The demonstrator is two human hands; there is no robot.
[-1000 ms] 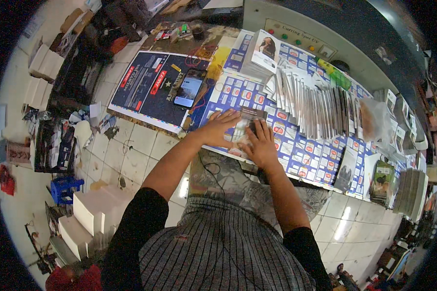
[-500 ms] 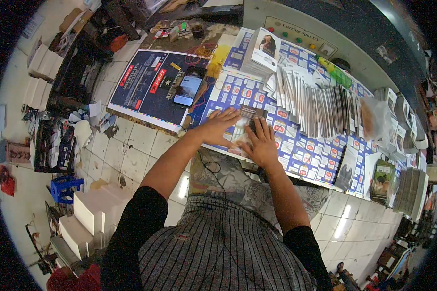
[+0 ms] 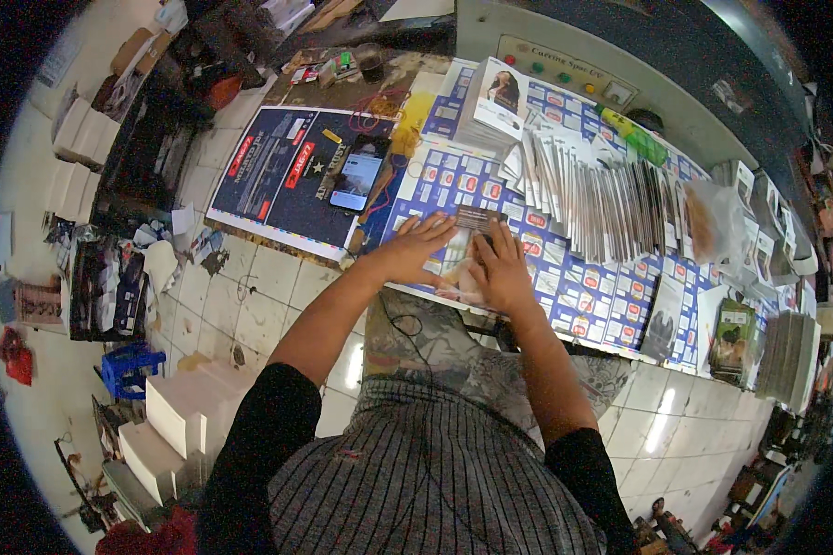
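1. Farthest left, we count one blue stool on the floor.
2. On the table, we see one dark printed sheet with one phone at its right edge.
3. Our left hand lies open, palm down, fingers spread.
4. One brown-and-pale booklet lies between our hands on the blue printed sheet; fingers hide parts of it.
5. Our right hand rests open on the booklet's right side, thumb hard to make out.
6. Beyond stands one booklet stack.
7. Rightward, fanned booklets overlap, perhaps dozens; we cannot count them exactly.
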